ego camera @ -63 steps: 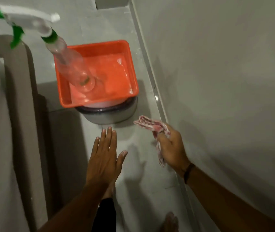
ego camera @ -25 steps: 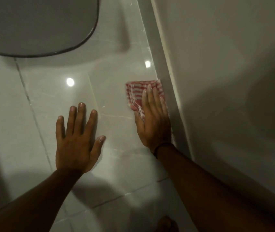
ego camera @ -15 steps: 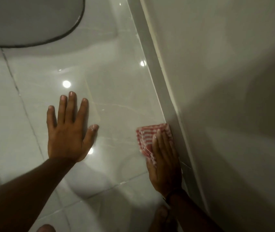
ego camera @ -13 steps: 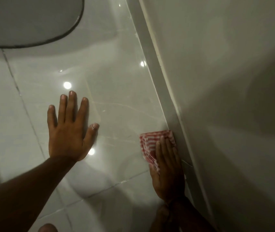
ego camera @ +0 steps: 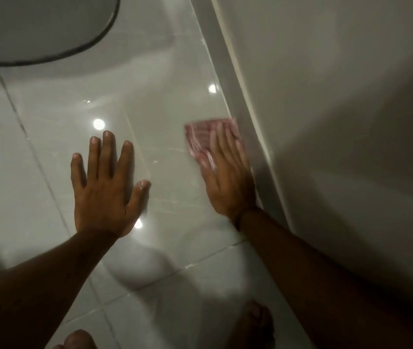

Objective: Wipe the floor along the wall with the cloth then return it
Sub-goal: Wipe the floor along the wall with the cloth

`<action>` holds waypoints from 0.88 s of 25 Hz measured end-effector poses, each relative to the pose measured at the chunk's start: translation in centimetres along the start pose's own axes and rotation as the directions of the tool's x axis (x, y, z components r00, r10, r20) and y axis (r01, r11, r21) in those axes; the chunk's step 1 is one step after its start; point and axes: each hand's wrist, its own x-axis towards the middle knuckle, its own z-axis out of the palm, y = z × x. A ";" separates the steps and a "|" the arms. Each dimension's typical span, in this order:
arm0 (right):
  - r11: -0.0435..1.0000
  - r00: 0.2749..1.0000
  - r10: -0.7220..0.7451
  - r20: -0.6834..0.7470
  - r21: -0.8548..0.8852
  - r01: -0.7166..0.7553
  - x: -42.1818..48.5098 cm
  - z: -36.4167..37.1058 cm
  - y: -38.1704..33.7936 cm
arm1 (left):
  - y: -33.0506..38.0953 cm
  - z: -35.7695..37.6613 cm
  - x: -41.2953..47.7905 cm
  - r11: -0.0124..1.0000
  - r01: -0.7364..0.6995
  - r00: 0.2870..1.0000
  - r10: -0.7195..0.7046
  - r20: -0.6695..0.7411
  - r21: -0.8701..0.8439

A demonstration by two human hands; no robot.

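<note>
A red-and-white striped cloth [ego camera: 199, 136] lies flat on the glossy white floor tiles [ego camera: 170, 102], right beside the skirting [ego camera: 228, 71] at the foot of the wall [ego camera: 326, 96]. My right hand [ego camera: 228, 177] presses down on it with flat fingers; the cloth and fingers are motion-blurred. The near part of the cloth is hidden under my palm. My left hand [ego camera: 107, 187] rests flat on the tiles to the left, fingers spread, holding nothing.
A round grey base with a dark rim [ego camera: 49, 28] stands on the floor at the top left. My bare feet [ego camera: 260, 323] show at the bottom edge. Grout lines cross the tiles.
My right hand slid the cloth along the skirting toward me, then back away from me. My left hand stayed planted on the tiles. Earlier the cloth was held in the air near an orange tub.
</note>
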 end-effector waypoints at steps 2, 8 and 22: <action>0.998 0.999 0.022 0.031 0.063 -0.023 7.0 -0.1 -1.8 | -0.1 0.0 0.0 1.000 0.002 1.000 -0.002 -0.003 0.006; 0.995 0.999 0.011 0.036 0.097 -0.015 12.9 -0.4 -3.7 | 0.1 -0.2 0.3 1.000 0.004 1.000 -0.004 0.000 0.012; 0.976 0.995 -0.012 0.104 -0.215 0.034 -11.7 -0.5 3.0 | 0.1 -0.2 0.2 1.000 -0.005 1.000 0.005 0.009 0.010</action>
